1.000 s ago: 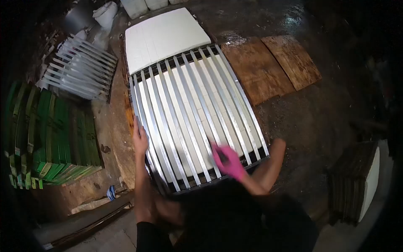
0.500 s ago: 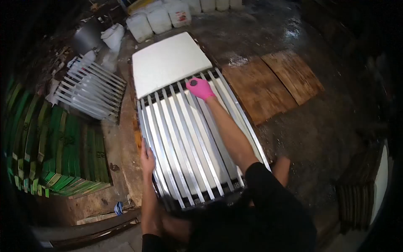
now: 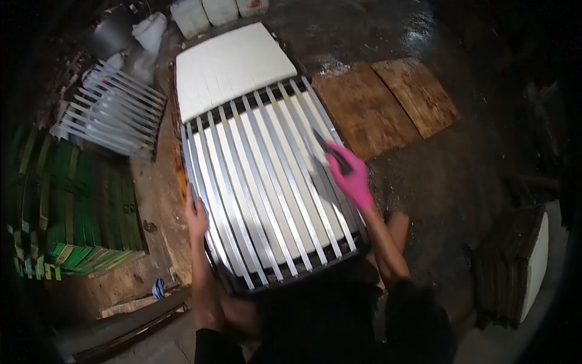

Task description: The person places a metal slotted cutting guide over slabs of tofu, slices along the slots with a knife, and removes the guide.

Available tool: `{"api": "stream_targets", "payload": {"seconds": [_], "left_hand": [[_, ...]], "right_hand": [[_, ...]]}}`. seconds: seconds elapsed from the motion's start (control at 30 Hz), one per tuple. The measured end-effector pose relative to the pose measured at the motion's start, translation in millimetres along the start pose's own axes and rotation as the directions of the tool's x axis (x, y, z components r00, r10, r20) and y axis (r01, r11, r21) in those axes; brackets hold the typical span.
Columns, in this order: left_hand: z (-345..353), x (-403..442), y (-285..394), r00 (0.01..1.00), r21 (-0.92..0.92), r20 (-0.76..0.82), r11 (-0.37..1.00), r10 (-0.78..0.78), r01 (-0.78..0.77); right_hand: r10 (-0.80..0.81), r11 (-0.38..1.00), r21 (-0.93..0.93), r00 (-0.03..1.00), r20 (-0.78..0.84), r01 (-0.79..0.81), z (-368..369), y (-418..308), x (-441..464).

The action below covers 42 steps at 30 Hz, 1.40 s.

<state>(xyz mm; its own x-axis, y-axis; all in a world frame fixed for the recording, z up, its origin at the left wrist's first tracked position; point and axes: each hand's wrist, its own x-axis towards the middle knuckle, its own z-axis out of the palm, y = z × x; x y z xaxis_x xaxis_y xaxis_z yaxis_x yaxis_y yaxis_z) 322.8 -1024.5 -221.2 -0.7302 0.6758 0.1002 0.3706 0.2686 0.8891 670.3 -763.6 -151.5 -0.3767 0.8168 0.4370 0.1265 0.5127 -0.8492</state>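
A slatted metal rack (image 3: pixel 247 182) lies over a white slab (image 3: pixel 254 142), its long bars running away from me. Beyond its far end the bare part of a white slab (image 3: pixel 233 67) shows several thin cut lines. My left hand (image 3: pixel 196 215) is wrapped round the rack's left edge. In a pink glove, my right hand (image 3: pixel 353 180) grips a knife (image 3: pixel 322 142) above the right-hand bars. The dark blade points up and away; the handle is partly hidden in the fingers.
A second slatted rack (image 3: pixel 115 112) lies at the far left, with green-edged boards (image 3: pixel 79 206) nearer me. Brown wooden boards (image 3: pixel 370 109) rest on the wet floor at right. White containers (image 3: pixel 221 11) stand at the back; dark stacked panels (image 3: pixel 509 267) are at lower right.
My right hand has come back toward me and to the right from the rack's far end, with the knife now visible in it. My left hand stays on the left edge.
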Motion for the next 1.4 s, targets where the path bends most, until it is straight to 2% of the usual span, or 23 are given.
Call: {"api": "stream_targets", "payload": {"seconds": [0.07, 0.17, 0.2, 0.27, 0.37, 0.4, 0.43, 0.5, 0.6, 0.67, 0.7, 0.73, 0.77, 0.8, 0.87, 0.9, 1.0, 1.07, 1.2, 1.27, 1.3, 1.33, 1.4], "left_hand": [[-2, 2, -17, 1.0, 0.005, 0.021, 1.0, 0.005, -0.005], [0, 3, -12, 0.99, 0.083, -0.018, 0.987, 0.142, -0.14], [-2, 1, 11, 0.998, 0.008, 0.017, 0.998, -0.056, 0.056], [0, -4, 29, 0.986, -0.028, 0.043, 0.986, -0.163, 0.165], [-5, 12, -7, 1.0, 0.028, 0.006, 1.0, 0.004, -0.005], [-8, 10, -23, 1.0, 0.042, 0.004, 0.999, 0.02, -0.02], [-2, 8, -22, 1.0, 0.026, 0.009, 1.0, -0.004, 0.004], [3, -2, 11, 0.994, -0.028, 0.023, 0.994, -0.105, 0.106], [6, 2, 9, 0.999, 0.014, -0.003, 0.999, 0.045, -0.045], [2, 2, -7, 0.992, 0.057, -0.016, 0.991, 0.126, -0.125], [2, 2, -9, 0.994, 0.051, -0.022, 0.993, 0.105, -0.104], [1, 2, -11, 0.996, 0.045, -0.027, 0.996, 0.084, -0.083], [-1, 0, -5, 1.0, 0.007, -0.002, 1.0, -0.002, 0.002], [-1, 0, -4, 1.0, -0.021, 0.003, 1.0, -0.005, 0.005], [3, 5, -18, 0.994, -0.052, -0.046, 0.994, 0.095, -0.097], [5, 8, -34, 0.978, -0.046, -0.099, 0.98, 0.186, -0.191], [1, 5, -19, 0.995, -0.082, -0.046, 0.993, 0.084, -0.088], [-2, 5, -25, 1.0, -0.1, 0.009, 0.995, -0.007, 0.008], [-2, -7, 0, 1.0, 0.05, -0.011, 0.999, 0.007, -0.006], [0, 6, -14, 0.999, 0.052, 0.011, 0.998, 0.047, -0.047], [-4, 1, -22, 0.998, 0.062, 0.012, 0.997, 0.055, -0.056], [-6, 0, -27, 0.997, 0.067, 0.002, 0.995, 0.078, -0.078], [4, 5, -15, 0.997, 0.046, -0.019, 0.996, 0.072, -0.071]], "right_hand": [[0.019, 0.999, 0.034, 0.999, 0.032, -0.02, 54, 30, 80], [0.131, 0.985, -0.133, 0.976, 0.173, -0.109, 107, 25, 172], [0.169, 0.976, -0.17, 0.968, 0.188, -0.138, 122, 35, 188], [0.255, 0.958, -0.178, 0.954, 0.158, -0.227, 132, 45, 187], [0.268, 0.948, 0.156, 0.96, 0.086, -0.279, 111, 70, 88], [0.167, 0.951, 0.258, 0.986, 0.023, -0.168, 89, 68, 29], [0.143, 0.976, 0.167, 0.99, 0.004, -0.142, 49, 33, -31], [-0.018, 0.996, -0.079, 0.986, 0.166, 0.031, -36, -7, -144], [0.207, 0.978, -0.069, 0.898, 0.389, -0.196, -129, -81, -186], [0.246, 0.962, 0.102, 0.966, 0.082, -0.253, -122, -71, -152], [0.404, 0.885, 0.301, 0.907, -0.117, -0.355, -98, -64, -123], [0.312, 0.938, 0.209, 0.937, -0.156, -0.277, -79, -37, -86], [0.074, 0.997, 0.025, 0.986, -0.153, -0.071, -53, 5, -44], [0.136, 0.985, 0.121, 0.985, -0.106, -0.123, -26, 23, -3], [-0.009, 0.998, 0.061, 0.995, -0.098, 0.015, 25, 43, 78], [0.026, 0.998, 0.062, 1.0, -0.018, -0.024, 47, 47, 117], [0.222, 0.972, -0.117, 0.96, 0.168, -0.204, 93, 69, 196], [0.236, 0.971, -0.069, 0.967, 0.092, -0.23, 119, 102, 192], [0.284, 0.912, 0.286, 0.955, 0.08, -0.295, 61, 93, 66], [0.263, 0.937, 0.19, 0.95, 0.169, -0.293, -12, 48, -42], [0.067, 0.998, 0.01, 0.981, 0.184, -0.07, -55, 25, -90], [0.196, 0.98, -0.016, 0.939, 0.281, -0.2, -94, -9, -132], [0.287, 0.957, -0.155, 0.887, 0.362, -0.246, -152, -69, -166]]}}
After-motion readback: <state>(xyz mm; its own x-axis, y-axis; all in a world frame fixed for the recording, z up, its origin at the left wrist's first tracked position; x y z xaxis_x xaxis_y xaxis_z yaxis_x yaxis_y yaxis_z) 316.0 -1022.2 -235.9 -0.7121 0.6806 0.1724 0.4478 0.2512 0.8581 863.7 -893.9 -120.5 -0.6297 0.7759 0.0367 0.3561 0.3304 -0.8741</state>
